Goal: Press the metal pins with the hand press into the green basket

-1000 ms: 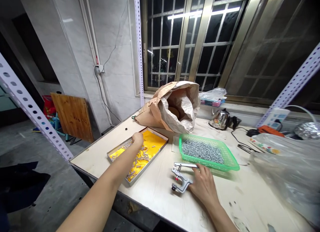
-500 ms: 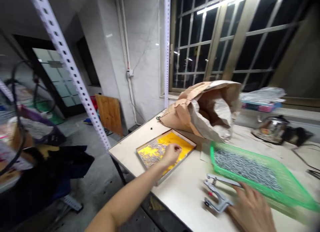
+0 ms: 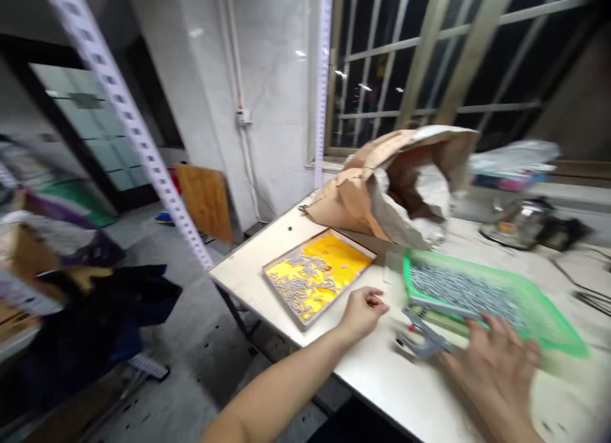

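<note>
My left hand [image 3: 363, 311] is in a pinch over the table, between the tray and the pliers. Whatever its fingertips hold is too small to make out. Just behind it lies a shallow tray [image 3: 282, 307] with a yellow bottom, scattered with many small silvery pieces [image 3: 298, 281]. My right hand [image 3: 499, 357] is closed around the handles of grey metal hand pliers [image 3: 429, 344], which have a spring and a red part near the jaws. The jaws point left, toward my left hand. Beyond the pliers stands a green plastic basket [image 3: 556, 325] full of small grey metal pieces [image 3: 463, 290].
A large crumpled brown paper sack [image 3: 348, 198] lies open at the back of the table [image 3: 248, 255]. A metal kettle [image 3: 520, 223] and a dark cable [image 3: 580, 274] are at the back right. A perforated white post [image 3: 128, 121] rises past the table's left corner.
My left hand has left the tray and moved right, toward the pliers. The right hand still holds the pliers, now nearer the basket's edge. The camera view has shifted slightly.
</note>
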A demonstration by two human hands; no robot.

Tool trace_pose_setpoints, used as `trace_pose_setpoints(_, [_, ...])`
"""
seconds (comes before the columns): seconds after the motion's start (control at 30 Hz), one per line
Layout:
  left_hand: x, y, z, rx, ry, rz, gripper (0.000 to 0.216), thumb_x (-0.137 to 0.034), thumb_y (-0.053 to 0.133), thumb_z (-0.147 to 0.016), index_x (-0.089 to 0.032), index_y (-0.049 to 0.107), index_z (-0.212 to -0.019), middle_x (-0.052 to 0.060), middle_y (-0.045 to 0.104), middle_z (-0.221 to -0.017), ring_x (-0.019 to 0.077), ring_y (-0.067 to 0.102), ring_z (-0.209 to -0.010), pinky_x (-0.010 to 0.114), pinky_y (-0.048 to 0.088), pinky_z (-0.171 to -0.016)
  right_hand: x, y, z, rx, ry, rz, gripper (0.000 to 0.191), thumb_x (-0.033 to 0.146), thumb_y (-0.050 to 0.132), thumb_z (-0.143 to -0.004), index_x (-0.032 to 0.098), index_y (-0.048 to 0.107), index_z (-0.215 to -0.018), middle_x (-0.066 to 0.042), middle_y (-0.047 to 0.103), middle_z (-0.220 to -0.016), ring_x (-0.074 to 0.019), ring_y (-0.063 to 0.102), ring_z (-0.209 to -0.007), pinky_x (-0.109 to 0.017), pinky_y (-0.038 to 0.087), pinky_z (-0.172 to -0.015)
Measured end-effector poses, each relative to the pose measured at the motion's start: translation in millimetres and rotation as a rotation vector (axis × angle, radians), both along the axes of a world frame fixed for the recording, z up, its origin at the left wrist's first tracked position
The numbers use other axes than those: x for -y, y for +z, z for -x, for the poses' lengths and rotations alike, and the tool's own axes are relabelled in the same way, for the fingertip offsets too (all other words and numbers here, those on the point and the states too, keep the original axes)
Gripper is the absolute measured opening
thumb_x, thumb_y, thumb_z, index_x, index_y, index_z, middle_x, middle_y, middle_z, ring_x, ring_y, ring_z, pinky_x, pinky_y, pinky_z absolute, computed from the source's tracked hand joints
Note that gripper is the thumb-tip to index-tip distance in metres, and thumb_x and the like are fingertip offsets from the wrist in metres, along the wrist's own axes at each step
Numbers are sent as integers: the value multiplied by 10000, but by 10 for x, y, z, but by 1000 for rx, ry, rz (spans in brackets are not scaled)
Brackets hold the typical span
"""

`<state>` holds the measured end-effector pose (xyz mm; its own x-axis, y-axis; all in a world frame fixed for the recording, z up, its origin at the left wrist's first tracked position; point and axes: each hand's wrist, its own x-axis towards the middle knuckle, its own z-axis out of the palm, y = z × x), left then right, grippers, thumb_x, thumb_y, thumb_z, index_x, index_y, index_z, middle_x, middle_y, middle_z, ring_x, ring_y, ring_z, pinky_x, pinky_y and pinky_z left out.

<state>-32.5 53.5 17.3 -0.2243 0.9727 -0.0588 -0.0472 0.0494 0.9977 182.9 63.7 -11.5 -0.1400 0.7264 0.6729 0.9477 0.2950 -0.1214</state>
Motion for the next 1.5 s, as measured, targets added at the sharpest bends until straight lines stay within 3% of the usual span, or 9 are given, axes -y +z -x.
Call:
trace_pose_setpoints(0.07, [-10,-3,-27,-9,-46,-38,484,-72,675,-650,-102,564,-1121,-2,642,-678,101,564,-611,217,427,-621,-25,97,98,96,-30,-20,543,455,415,-722,92,532,-1108,-249,457,-1272,-380,271,-1292,-597,152,-1041])
trace_pose_setpoints(0.17, [2,-23,-46,-63,-123,-45,592,-114,691,-664,-103,483,-1218,5,659,-703,101,565,-602,216,414,-614,-21,170,173,146,-57,-11,473,343,453,-733,67,514,-1113,-226,437,-1309,-346,244,-1309,-589,117,-1066])
trace_pose_setpoints(0.77, [74,-74,-100,-207,-333,-3,717,-48,639,-659,-79,364,-1321,-11,644,-663,116,601,-640,223,450,-655,110,233,304,84,-49,66,505,261,531,-722,58,481,-1181,-206,359,-1411,-310,204,-1348,-587,-1,-1093])
trace_pose_setpoints(1.0, [63,-111,-85,-138,-324,29,768,-110,681,-640,-83,353,-1334,-6,649,-642,135,607,-628,239,451,-644,108,232,308,85,-46,85,516,286,559,-728,68,476,-1188,-198,373,-1401,-297,198,-1347,-565,-31,-1102])
trace_pose_setpoints(1.13, [69,-111,-97,-88,-326,39,806,-139,706,-618,-76,343,-1335,-17,633,-620,132,599,-615,238,444,-640,89,246,292,63,-36,50,399,256,554,-747,98,520,-1112,-188,457,-1318,-302,273,-1301,-564,29,-1098])
trace_pose_setpoints(1.23, [60,-89,-93,-23,-324,36,832,-152,728,-582,-87,348,-1319,-29,615,-623,130,595,-621,242,441,-649,65,257,261,60,-14,86,265,270,559,-758,117,566,-974,-167,575,-1110,-289,450,-1121,-484,246,-1040])
trace_pose_setpoints(1.3, [40,-61,-74,32,-287,24,816,-186,735,-563,-95,370,-1288,-20,617,-663,134,594,-639,237,435,-629,51,250,241,61,-10,155,287,286,567,-752,112,562,-980,-134,608,-967,-255,525,-950,-387,378,-901])
trace_pose_setpoints(1.4, [8,-7,-27,61,-157,-5,685,-303,701,-606,-99,432,-1203,14,630,-723,142,590,-660,221,403,-562,33,208,230,105,-36,293,256,239,544,-750,126,559,-980,-98,625,-876,-220,558,-837,-298,398,-728])
trace_pose_setpoints(1.5, [-4,34,13,47,-81,-57,578,-406,652,-667,-107,477,-1130,27,631,-712,151,592,-683,214,382,-540,21,146,244,168,-36,400,94,188,487,-781,169,573,-813,-60,635,-750,-178,575,-699,-262,344,-605])
